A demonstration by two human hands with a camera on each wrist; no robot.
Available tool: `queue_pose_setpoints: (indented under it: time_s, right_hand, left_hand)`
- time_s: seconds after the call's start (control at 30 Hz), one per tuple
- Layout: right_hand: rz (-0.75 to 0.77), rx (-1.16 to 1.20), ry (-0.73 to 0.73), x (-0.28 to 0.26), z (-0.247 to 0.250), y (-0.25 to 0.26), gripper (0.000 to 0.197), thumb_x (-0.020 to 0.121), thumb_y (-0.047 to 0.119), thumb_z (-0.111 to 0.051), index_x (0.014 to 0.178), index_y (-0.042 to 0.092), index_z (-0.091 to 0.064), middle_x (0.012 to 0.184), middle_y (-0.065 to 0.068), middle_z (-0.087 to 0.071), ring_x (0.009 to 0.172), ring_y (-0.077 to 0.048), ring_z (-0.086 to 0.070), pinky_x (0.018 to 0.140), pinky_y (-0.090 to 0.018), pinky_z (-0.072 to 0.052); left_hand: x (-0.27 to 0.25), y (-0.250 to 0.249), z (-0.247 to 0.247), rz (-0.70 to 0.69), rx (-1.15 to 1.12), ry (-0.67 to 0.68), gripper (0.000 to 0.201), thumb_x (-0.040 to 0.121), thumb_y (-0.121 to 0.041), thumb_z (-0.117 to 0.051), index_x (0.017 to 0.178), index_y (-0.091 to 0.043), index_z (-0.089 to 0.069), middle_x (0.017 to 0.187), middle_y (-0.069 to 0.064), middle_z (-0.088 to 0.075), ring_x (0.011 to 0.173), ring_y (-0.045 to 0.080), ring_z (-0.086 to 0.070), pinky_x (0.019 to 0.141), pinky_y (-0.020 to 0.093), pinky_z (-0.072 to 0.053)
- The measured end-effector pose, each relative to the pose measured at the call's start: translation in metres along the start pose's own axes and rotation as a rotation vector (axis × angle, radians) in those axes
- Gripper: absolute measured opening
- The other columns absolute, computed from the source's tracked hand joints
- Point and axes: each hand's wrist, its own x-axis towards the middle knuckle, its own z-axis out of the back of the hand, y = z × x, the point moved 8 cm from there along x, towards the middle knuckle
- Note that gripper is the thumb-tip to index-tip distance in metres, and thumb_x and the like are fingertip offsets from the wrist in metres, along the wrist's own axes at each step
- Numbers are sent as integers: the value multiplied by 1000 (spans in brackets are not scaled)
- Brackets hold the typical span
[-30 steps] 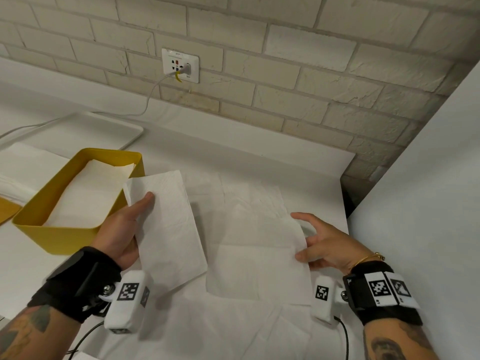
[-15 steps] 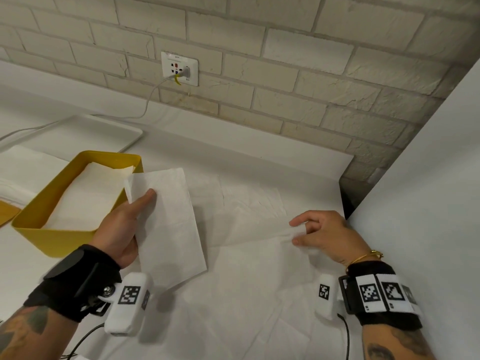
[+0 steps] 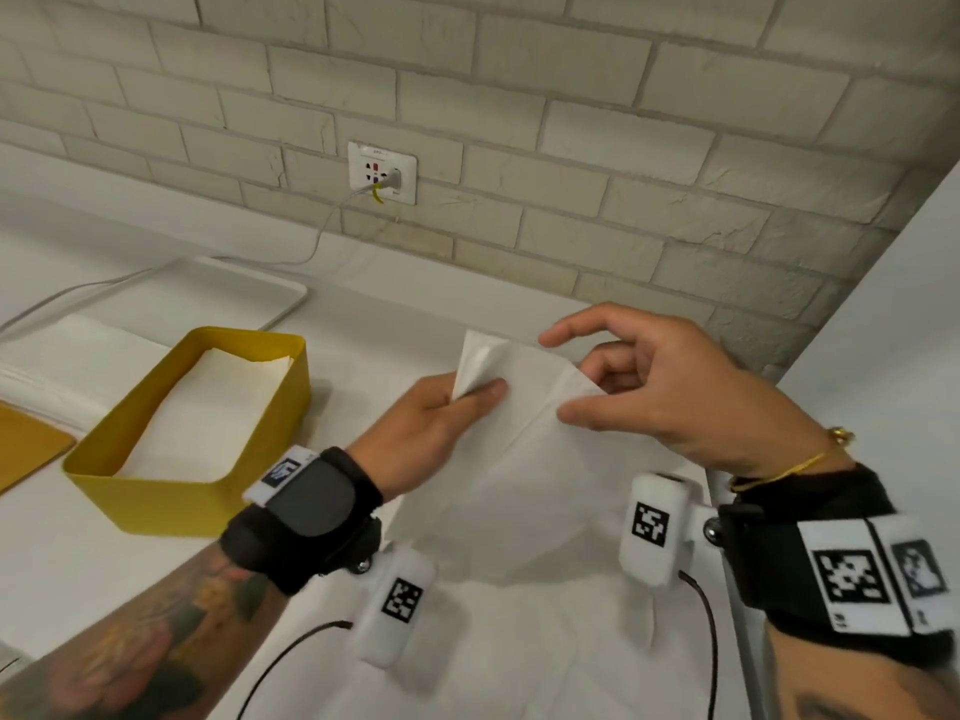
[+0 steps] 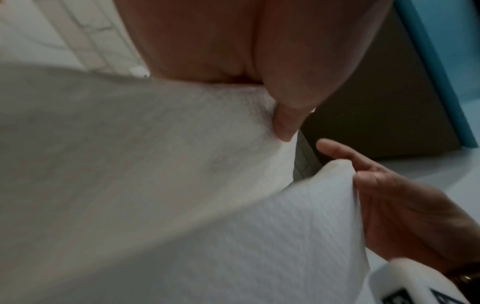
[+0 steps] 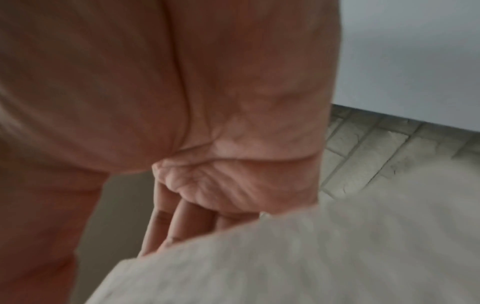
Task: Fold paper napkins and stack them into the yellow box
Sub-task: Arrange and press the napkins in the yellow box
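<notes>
Together, my left hand (image 3: 441,423) pinches the napkin (image 3: 519,459) corner; my right hand (image 3: 665,387), fingers loosely curled, grips its other edge.

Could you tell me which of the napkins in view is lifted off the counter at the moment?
The napkin pinched by the left hand and right hand. The napkins in the yellow box lie flat.

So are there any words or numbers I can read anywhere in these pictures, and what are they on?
No words or numbers can be read.
Square black-and-white code patterns, not letters: on the white camera blocks under both wrists and on the right wristband.
Blurred mark, unreadable: on the left wristband.
Wall socket: only coloured dots, any print too small.
Napkin and yellow box: no print visible.
</notes>
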Motion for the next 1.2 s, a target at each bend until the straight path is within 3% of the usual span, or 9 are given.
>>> queue_pose_setpoints:
  time_s: [0.1,0.27,0.43,0.57,0.7,0.87,1.0,1.07,1.2]
  right_hand:
    - [-51,-55,-24,17,-2,-16,44,82,12,-82,117,34,-65,81,-5,-74,79,-30,-71,87,-47,-58]
    - [-169,-104,-71,32,-7,-57,46,81,18,-82,119,34,-61,76,-11,-66,68,-14,-58,80,-39,-51]
    - [-241,-73,-125,31,-15,-82,49,80,27,-84,123,33,-60,85,-3,-72,82,-17,-68,83,-31,-52]
    - [-360,153,-382,11,-3,-113,59,76,47,-84,127,34,-58,107,3,-71,103,-12,-66,84,-30,-50]
    - [-510,682,-343,-6,-42,-144,71,64,49,-84,126,21,-65,115,-4,-75,103,-23,-72,81,-41,-59]
    - [-437,884,-424,-5,-75,-151,26,91,15,-72,117,11,-72,114,-8,-76,106,-26,-73,86,-39,-59]
    - [-262,842,-633,-10,-43,-140,27,91,6,-68,118,12,-69,111,-6,-77,107,-26,-72,77,-32,-60]
    - [-151,805,-578,-14,-25,-119,32,84,10,-71,116,12,-69,110,-9,-77,104,-26,-73,76,-32,-61]
    - [-34,820,-247,-14,-30,-68,40,69,15,-76,109,9,-76,110,-16,-76,100,-28,-74,79,-32,-62]
  left_hand:
    - [-1,22,-14,135,-237,39,40,94,-37,-57,117,-7,-70,112,15,-76,104,33,-72,93,43,-58]
    - [-8,50,-28,249,-394,74,45,93,-42,-58,118,-6,-69,111,16,-76,99,30,-74,87,39,-57]
    - [-11,60,-35,215,-348,107,26,92,-15,-68,116,-6,-70,110,15,-76,100,32,-74,85,40,-60]
    - [-9,67,-26,232,-387,52,28,90,-12,-71,117,-3,-69,111,16,-76,99,33,-74,83,40,-60]
    - [-6,68,-16,242,-491,12,36,89,-14,-73,122,-1,-66,115,19,-74,103,36,-72,86,42,-61]
    - [-2,69,-9,270,-548,-62,30,101,-24,-56,124,-6,-65,114,15,-75,103,32,-73,87,43,-59]
    - [-2,73,8,280,-611,-190,34,104,-35,-51,120,-10,-68,111,8,-77,98,24,-75,86,40,-56]
    - [-2,74,17,292,-632,-226,37,103,-35,-53,122,-8,-68,113,11,-76,102,26,-74,95,43,-54]
    - [-2,75,16,321,-677,-202,43,103,-40,-51,128,-9,-67,123,12,-73,116,30,-68,108,48,-47]
